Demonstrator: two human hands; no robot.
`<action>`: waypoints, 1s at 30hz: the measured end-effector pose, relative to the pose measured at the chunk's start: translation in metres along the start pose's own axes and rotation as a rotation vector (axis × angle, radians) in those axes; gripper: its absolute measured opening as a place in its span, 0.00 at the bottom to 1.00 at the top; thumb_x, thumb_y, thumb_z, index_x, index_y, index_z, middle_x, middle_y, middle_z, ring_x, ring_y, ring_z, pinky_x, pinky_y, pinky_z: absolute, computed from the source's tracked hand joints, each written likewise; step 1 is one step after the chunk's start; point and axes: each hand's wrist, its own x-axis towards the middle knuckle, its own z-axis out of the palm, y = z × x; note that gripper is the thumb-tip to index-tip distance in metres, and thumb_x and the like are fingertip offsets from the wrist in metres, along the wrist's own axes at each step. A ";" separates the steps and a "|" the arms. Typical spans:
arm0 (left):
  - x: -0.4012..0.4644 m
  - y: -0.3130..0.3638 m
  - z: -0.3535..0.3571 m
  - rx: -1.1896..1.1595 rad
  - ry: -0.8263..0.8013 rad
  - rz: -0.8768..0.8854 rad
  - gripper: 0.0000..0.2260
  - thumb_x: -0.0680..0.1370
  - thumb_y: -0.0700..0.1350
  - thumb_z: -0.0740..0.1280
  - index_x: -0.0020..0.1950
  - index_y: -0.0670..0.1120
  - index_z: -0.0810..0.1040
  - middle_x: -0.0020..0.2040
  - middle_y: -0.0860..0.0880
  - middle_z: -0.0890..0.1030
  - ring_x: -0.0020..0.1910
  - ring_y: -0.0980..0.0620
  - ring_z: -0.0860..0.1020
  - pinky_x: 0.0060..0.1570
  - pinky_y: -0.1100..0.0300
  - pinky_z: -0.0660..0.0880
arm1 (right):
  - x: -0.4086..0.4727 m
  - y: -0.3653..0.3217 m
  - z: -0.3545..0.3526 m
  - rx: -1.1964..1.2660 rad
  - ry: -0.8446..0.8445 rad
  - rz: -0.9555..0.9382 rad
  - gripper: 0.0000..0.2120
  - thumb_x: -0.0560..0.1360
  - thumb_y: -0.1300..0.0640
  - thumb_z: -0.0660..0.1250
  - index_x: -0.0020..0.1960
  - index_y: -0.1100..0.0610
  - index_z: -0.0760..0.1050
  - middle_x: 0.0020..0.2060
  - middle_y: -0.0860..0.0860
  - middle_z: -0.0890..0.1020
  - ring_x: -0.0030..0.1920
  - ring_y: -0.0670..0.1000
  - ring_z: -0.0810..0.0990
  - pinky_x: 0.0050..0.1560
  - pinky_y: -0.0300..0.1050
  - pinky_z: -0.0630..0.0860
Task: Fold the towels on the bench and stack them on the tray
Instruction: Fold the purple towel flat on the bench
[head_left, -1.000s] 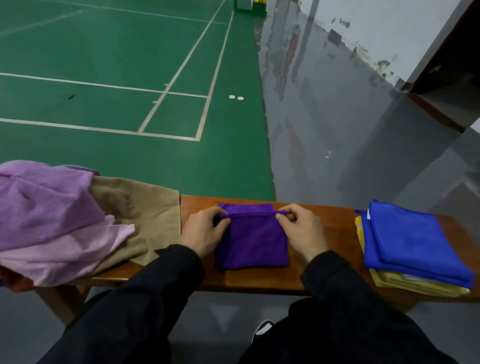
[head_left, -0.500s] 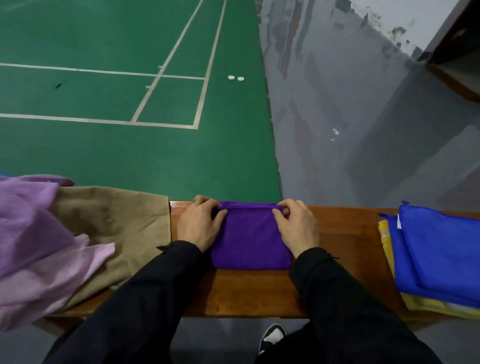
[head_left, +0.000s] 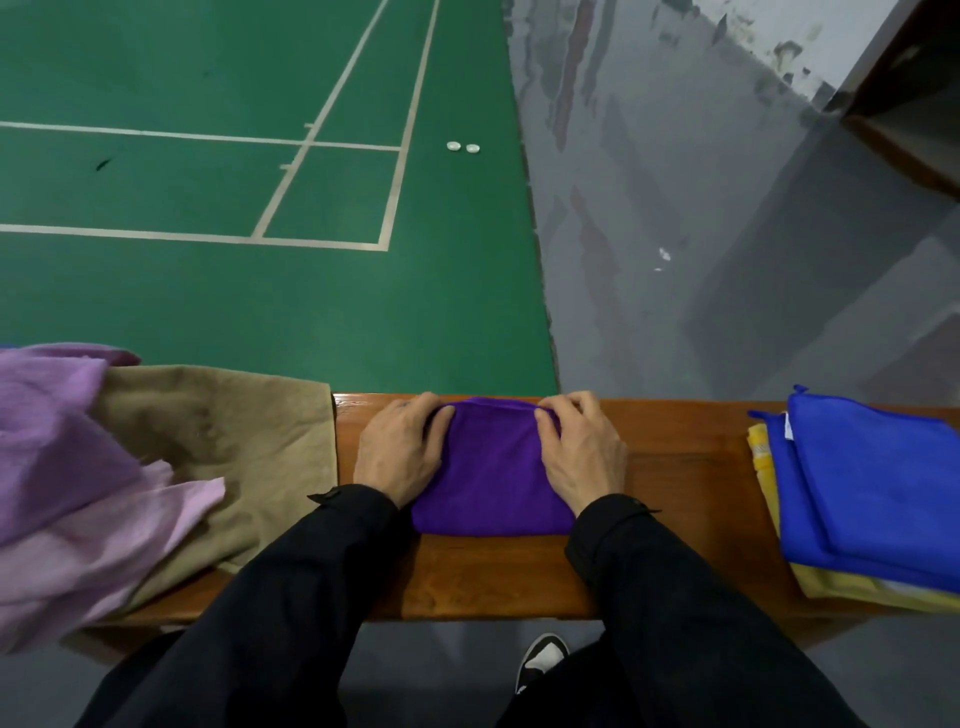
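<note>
Both hands lay on a small purple towel (head_left: 493, 478) folded into a compact rectangle on the wooden table (head_left: 685, 467), one hand at each side of it. The left hand (head_left: 400, 452) covered the towel's left edge, thumb pressed onto the cloth near the far corner; the right hand (head_left: 582, 457) did the same on the right edge, its fingers bent over the far right corner. The fingers looked curled around the far hem rather than flat (whether cloth was actually pinched under them could not be made out), probably to square the fold and keep the layers from springing open. So the towel sat directly between and partly beneath the hands. Well off to the right of the right hand lay the stack of folded blue towels (head_left: 878, 478) on yellow towels (head_left: 841, 590); the tray under them could not be seen. Just beside the left hand a tan cloth (head_left: 218, 441) hung over the table, with a lilac cloth (head_left: 67, 467) heaped on it further left, both apparently awaiting folding. The purple towel seemed nearly ready to go onto the stack.
</note>
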 end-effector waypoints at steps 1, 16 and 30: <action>-0.007 0.002 -0.002 -0.028 0.005 0.003 0.15 0.83 0.58 0.55 0.50 0.51 0.78 0.45 0.51 0.81 0.44 0.49 0.79 0.43 0.53 0.74 | -0.006 0.001 -0.001 0.069 -0.003 -0.005 0.13 0.84 0.46 0.61 0.60 0.50 0.80 0.53 0.47 0.77 0.48 0.48 0.79 0.44 0.46 0.77; -0.024 0.001 -0.015 -0.082 0.027 0.067 0.08 0.83 0.48 0.63 0.55 0.49 0.81 0.51 0.53 0.81 0.49 0.54 0.75 0.51 0.56 0.75 | -0.010 0.007 -0.017 0.233 -0.136 0.012 0.07 0.79 0.46 0.70 0.55 0.47 0.80 0.51 0.41 0.76 0.46 0.43 0.77 0.45 0.42 0.77; -0.002 0.011 -0.012 -0.101 -0.028 -0.097 0.09 0.83 0.50 0.62 0.50 0.47 0.80 0.47 0.52 0.80 0.45 0.53 0.77 0.48 0.52 0.77 | 0.002 -0.003 -0.015 0.375 -0.040 0.035 0.04 0.80 0.53 0.67 0.47 0.52 0.77 0.43 0.45 0.79 0.45 0.45 0.78 0.45 0.43 0.77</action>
